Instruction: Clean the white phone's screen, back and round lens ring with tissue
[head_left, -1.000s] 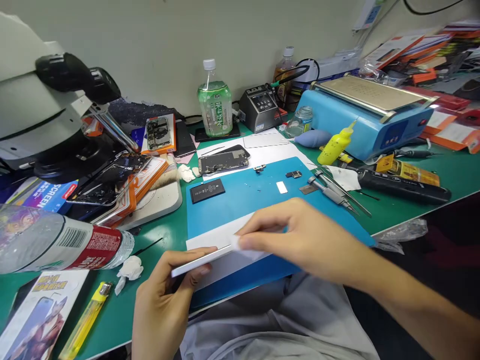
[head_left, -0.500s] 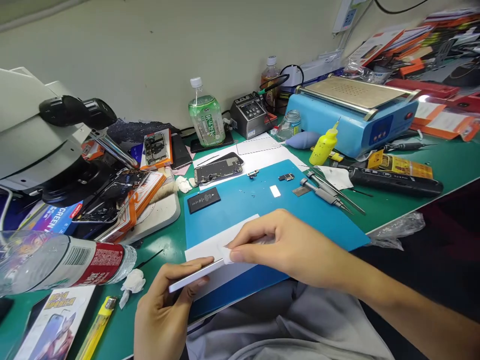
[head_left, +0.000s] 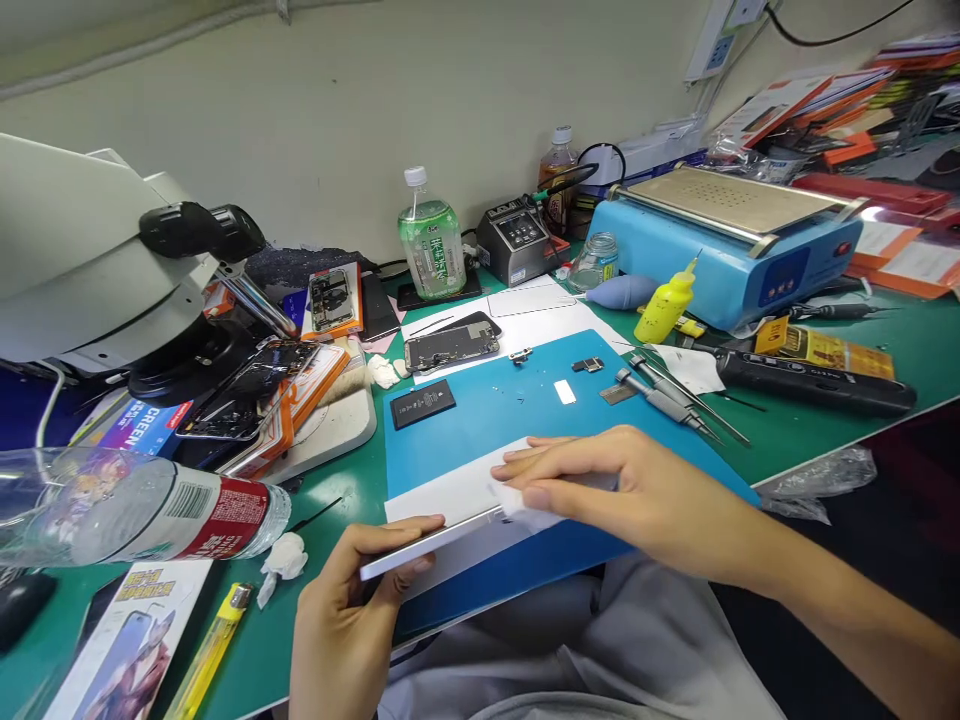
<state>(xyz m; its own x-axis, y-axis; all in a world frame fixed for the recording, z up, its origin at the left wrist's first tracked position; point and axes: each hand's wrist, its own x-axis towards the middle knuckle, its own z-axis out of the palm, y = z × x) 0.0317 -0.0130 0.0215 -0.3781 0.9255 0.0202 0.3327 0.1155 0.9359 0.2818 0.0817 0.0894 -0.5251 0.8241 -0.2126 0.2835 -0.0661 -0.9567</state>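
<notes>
Left hand at the near edge of the bench, thumb and fingers clamped on the near-left end of a thin white-edged panel (looks like a phone or its screen seen edge-on, can't tell which), holding it just above the near edge of the blue mat and over the white paper. Right hand comes in from the right, thumb and forefinger pinched on a small white wipe, pressed to the panel's far-right end. Vs. 0.5 s ago the wipe sits a bit further right along the panel, and the right hand's fingers lie flatter and more stretched out; left-hand grip looks the same. So, my read: the wiping stroke is running outward along the top face twd the right end, not finished, panel not set down. Around them: black battery on the mat's far-left part, an opened phone beyond it, tweezers and drivers at the mat's far-right corner, yellow squeeze bottle in front of the blue heating machine. Left side: microscope, a plastic bottle lying on its side, yellow lighter near the bench edge, a crumpled tissue btw lighter and mat. Green tea bottle stands far back by the wall.
</notes>
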